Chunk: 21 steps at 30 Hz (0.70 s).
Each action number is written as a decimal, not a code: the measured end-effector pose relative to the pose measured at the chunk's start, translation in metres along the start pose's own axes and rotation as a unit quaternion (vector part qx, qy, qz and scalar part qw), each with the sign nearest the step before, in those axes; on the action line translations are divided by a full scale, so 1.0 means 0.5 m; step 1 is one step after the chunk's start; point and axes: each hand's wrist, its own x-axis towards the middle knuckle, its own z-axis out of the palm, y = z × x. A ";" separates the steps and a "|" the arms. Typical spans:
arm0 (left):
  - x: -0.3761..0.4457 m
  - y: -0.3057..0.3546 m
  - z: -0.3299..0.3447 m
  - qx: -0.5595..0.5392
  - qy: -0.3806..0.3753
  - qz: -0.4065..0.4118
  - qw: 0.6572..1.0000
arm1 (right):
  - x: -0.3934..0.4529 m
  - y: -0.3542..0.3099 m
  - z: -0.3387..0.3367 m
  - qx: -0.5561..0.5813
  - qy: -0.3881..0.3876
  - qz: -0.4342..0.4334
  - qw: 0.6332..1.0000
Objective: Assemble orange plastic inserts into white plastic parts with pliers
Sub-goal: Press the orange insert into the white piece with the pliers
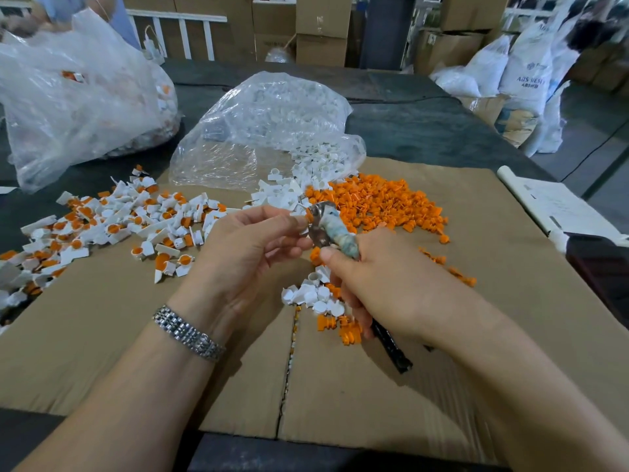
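My left hand (252,247) pinches a small white plastic part (301,216) with orange showing at its edge, held up above the cardboard. My right hand (377,287) grips the pliers (326,226), whose metal jaws close on that part; their black handle (391,349) sticks out below my palm. A pile of loose orange inserts (377,202) lies just behind the hands. White parts (306,172) spill from a clear bag. A few white parts (316,294) and orange inserts (347,330) lie under my right hand. Assembled white-and-orange pieces (112,226) are scattered at the left.
Brown cardboard (136,352) covers the dark table. A clear bag (265,124) of white parts sits behind centre, a bigger bag (78,97) at the far left. Paper sheets (558,206) and a dark object (602,267) lie at the right edge. Boxes and sacks stand behind.
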 end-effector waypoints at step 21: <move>0.000 -0.002 -0.007 0.059 0.012 0.054 0.997 | 0.109 0.117 -0.103 -0.138 0.123 0.068 0.980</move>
